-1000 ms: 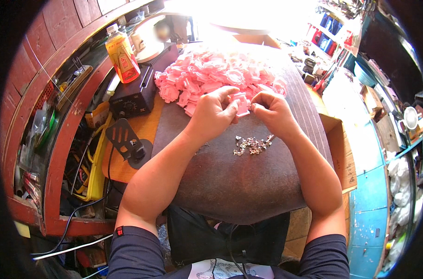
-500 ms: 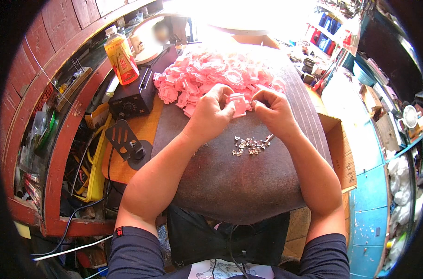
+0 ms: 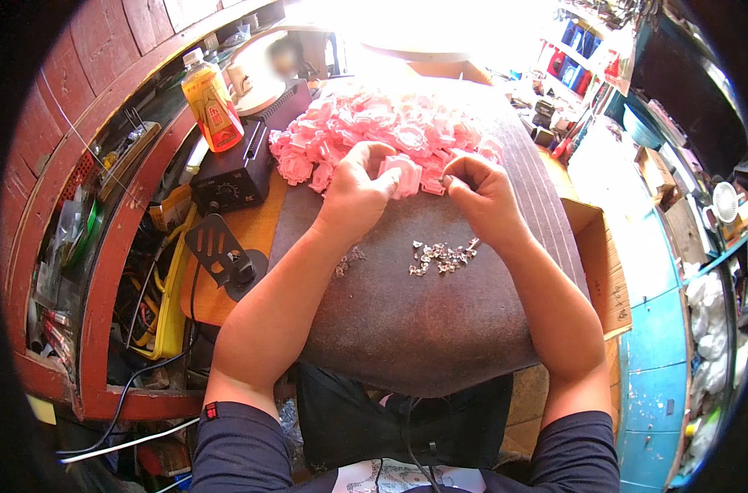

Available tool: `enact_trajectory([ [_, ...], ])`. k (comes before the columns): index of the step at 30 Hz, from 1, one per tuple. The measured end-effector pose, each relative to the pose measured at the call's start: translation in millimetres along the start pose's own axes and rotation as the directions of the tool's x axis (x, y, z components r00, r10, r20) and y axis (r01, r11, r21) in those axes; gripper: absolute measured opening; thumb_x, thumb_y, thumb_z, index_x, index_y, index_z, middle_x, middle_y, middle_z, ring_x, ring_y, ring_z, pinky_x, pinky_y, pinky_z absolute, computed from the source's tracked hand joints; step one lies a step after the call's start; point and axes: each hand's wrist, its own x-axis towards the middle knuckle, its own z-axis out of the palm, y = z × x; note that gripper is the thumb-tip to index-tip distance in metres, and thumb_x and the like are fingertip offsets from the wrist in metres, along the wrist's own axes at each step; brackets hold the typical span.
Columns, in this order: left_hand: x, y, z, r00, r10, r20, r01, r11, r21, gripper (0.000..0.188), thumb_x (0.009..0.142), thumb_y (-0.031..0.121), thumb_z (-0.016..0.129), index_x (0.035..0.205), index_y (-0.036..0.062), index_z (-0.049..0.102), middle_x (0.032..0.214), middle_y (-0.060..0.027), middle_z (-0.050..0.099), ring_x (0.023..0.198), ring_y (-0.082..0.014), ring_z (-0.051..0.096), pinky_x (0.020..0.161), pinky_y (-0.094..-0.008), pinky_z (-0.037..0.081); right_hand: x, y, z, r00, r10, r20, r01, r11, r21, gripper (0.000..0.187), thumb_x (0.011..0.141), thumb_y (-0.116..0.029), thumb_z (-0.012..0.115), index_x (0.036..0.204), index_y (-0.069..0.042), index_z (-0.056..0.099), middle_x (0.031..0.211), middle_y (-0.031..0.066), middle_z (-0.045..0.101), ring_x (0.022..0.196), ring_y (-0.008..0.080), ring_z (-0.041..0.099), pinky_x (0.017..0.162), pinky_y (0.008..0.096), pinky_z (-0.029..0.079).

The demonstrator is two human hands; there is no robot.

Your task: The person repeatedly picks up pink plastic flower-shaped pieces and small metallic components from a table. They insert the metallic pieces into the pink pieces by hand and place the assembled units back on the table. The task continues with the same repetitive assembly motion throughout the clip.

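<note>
My left hand (image 3: 356,191) is closed on a small pink flower-shaped plastic piece (image 3: 403,175), held between thumb and fingers. To its right, my right hand (image 3: 487,197) is pinched, fingertips apart from that piece; whatever lies between them is too small to make out. Just beyond both hands spreads a big heap of similar pink pieces (image 3: 308,140). On the dark mat (image 3: 423,329), nearer to me, lies a scatter of small shiny metal bits (image 3: 444,258). A fainter cluster of tiny clear-looking bits (image 3: 351,261) sits beside my left forearm.
At left stand a black box with a dial (image 3: 230,185), an orange drink bottle (image 3: 214,103) and a black foot pedal (image 3: 222,251). A yellow bin (image 3: 170,308) sits lower left. An open cardboard box (image 3: 602,271) borders the mat on the right, by a blue surface (image 3: 653,370).
My left hand has moved left and slightly away from me with the pink piece, which has turned to another face. The gap to my right hand is wider; that hand barely moved.
</note>
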Motion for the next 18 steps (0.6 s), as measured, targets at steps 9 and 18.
enact_trajectory([
  [9,-8,0,6,0.989,0.078,0.125,-0.103,0.973,0.207,0.017,0.098,0.008,0.058,0.111,-0.0020,0.062,0.103,-0.0049,0.066,0.091,-0.0081,0.062,0.080,-0.0236,0.051,-5,-11,9,0.975,-0.204,0.087,0.222,0.884,-0.412,0.010,0.084,-0.010,0.062,0.084,-0.001,0.062,0.078,0.0143,0.063,0.075,0.0298,0.063,0.071,0.0391,0.049],
  [18,-12,4,8,0.984,0.118,0.136,-0.149,0.957,0.249,0.015,0.096,0.012,0.063,0.105,0.0003,0.063,0.085,-0.0025,0.066,0.074,-0.0065,0.060,0.063,-0.0248,0.049,-7,-11,12,0.978,-0.149,0.144,0.202,0.840,-0.503,0.013,0.083,-0.012,0.061,0.080,0.000,0.059,0.078,0.0196,0.061,0.077,0.0373,0.062,0.070,0.0443,0.048],
])
